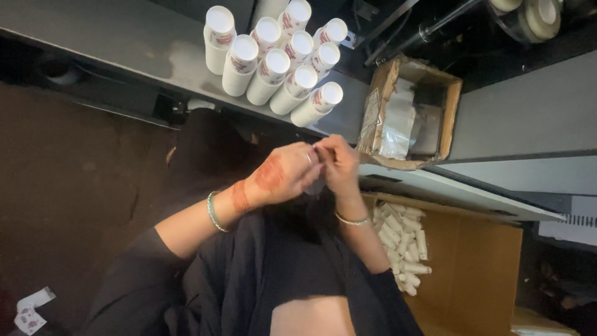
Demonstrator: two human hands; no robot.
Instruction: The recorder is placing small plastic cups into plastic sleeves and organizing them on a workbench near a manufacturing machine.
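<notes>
My left hand (pixel 280 177), with reddish-brown patterns on its back and a green bangle at the wrist, meets my right hand (pixel 339 165) in front of my chest. The fingertips of both hands pinch a small clear item (pixel 315 185), which is mostly hidden by the fingers. A thin silver bangle sits on my right wrist. Just beyond the hands, several white cylindrical tubes (pixel 273 62) with red-printed labels stand packed together on a grey shelf (pixel 143 43).
An open cardboard box (pixel 451 109) holding clear plastic bags sits to the right of the tubes. A larger cardboard box (pixel 479 267) at lower right holds several small white tubes (pixel 404 246). Rolls of tape (pixel 535 18) are at top right. The dark floor (pixel 68 186) lies to the left.
</notes>
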